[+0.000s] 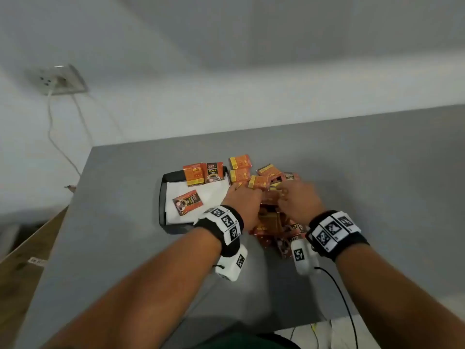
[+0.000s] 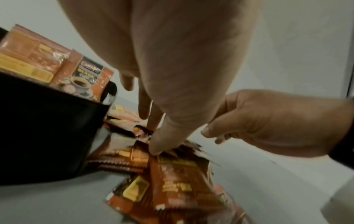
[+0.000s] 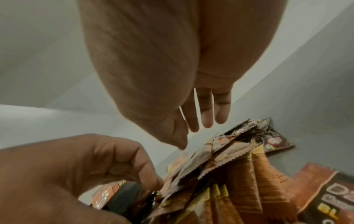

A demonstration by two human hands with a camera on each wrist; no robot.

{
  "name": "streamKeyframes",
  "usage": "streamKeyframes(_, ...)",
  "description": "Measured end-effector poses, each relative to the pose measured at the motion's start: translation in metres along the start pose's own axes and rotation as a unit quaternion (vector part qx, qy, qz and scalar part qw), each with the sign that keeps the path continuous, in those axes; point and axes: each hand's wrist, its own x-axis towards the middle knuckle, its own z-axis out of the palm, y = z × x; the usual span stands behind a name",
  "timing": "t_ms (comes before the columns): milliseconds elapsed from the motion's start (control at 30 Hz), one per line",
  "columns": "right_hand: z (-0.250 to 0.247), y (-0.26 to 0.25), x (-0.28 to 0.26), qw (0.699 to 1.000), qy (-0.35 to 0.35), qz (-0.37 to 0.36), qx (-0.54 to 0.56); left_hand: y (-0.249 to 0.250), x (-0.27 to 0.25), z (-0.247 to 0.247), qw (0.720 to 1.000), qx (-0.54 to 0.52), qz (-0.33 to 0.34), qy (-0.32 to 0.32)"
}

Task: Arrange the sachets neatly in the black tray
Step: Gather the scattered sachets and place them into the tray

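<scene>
Both hands sit mid-frame over the sachet pile [image 1: 270, 197], right of the black tray [image 1: 163, 195]. Left hand [image 1: 245, 200] presses its thumb on a sachet with straight fingers; right hand [image 1: 297, 200] hangs loosely open, holding nothing.

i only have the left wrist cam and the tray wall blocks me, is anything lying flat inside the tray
observer: Yes. The head view shows one sachet lying flat, face up, on a white liner inside the black tray.
operator: ok and is the right hand holding a sachet, i only see its back
observer: It seems not. The right wrist view shows the right hand with its fingers fairly straight above the pile, and nothing between them.
</scene>
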Motion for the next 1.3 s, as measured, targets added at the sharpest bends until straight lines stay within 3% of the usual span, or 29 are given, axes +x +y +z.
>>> streamKeyframes(200, 0.014, 0.004, 0.012, 0.996, -0.079, -0.039, 0.001, 0.001, 0.006, 0.016, 0.998, 0.059, -0.001, 0.035)
streamKeyframes(467, 0.022, 0.014, 0.019, 0.995, -0.059, -0.069, -0.046, -0.007, 0.006, 0.029, 0.996, 0.046, 0.034, 0.072)
streamKeyframes(633, 0.017, 0.010, 0.011, 0.998, -0.029, -0.055, 0.020, -0.013, 0.000, 0.026, 0.992, -0.055, 0.021, 0.108)
streamKeyframes(800, 0.002, 0.001, 0.004, 0.987, 0.107, -0.001, 0.122, -0.018, -0.002, 0.007, 0.951, -0.256, -0.042, 0.167)
streamKeyframes(967, -0.013, 0.014, 0.014, 0.969, 0.104, 0.070, 0.212, -0.015, 0.006, -0.004, 0.946, -0.302, -0.050, 0.104)
streamKeyframes(1133, -0.009, 0.027, 0.021, 0.954, 0.048, 0.156, 0.251, 0.008, 0.015, -0.012, 0.947, -0.301, -0.105, 0.038)
streamKeyframes(1300, 0.004, 0.034, 0.023, 0.974, 0.019, 0.150, 0.169, 0.019, 0.033, 0.005, 0.956, -0.236, -0.170, -0.044)
